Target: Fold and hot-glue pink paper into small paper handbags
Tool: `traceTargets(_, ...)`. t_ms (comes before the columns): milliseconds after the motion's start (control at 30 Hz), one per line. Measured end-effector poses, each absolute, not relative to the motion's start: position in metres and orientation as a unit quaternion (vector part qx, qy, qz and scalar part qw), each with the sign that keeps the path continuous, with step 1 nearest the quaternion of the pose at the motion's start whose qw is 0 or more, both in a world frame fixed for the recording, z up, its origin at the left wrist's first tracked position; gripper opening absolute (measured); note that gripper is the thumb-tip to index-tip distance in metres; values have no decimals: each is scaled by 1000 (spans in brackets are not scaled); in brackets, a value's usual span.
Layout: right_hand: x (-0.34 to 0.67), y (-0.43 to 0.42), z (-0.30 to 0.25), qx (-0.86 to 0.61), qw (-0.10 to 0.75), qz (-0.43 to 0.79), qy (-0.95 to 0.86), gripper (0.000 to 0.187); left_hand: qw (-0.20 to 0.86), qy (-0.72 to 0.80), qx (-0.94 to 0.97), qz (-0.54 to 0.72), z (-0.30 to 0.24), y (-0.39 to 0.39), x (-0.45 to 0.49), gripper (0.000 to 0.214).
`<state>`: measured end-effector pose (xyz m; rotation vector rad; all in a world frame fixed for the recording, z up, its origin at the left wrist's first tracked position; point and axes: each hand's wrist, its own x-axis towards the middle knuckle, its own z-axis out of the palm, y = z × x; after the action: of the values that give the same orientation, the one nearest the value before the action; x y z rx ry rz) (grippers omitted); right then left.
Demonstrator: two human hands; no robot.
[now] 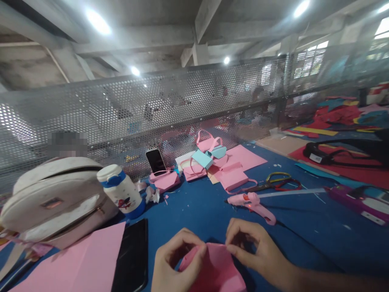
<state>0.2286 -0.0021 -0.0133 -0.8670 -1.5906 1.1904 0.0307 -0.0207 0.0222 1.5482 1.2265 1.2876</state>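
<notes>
A pink piece of folded paper (217, 267) lies low in the middle of the view, between my two hands. My left hand (179, 259) pinches its upper left edge between thumb and fingers. At its upper right corner, the thumb and index finger of my right hand (255, 245) close on the edge. Beyond my right hand rests a pink glue gun (251, 202) with a clear glue stick (291, 192) in its back end. Scissors (276, 182) with red and yellow handles lie just behind it.
Small pink paper bags (232, 177) and a propped phone (156, 161) stand near the perforated metal screen (182, 101). On the left are a white backpack (57, 202), a bottle (121, 190), pink sheets (82, 263) and a black tablet (132, 255). A purple power strip (358, 202) sits right.
</notes>
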Motion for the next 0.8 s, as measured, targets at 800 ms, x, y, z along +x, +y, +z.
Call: traceTargets(800, 228, -1, -12, -359, 474, 462, -658, 22, 384, 478, 612, 500, 20, -20, 33, 27)
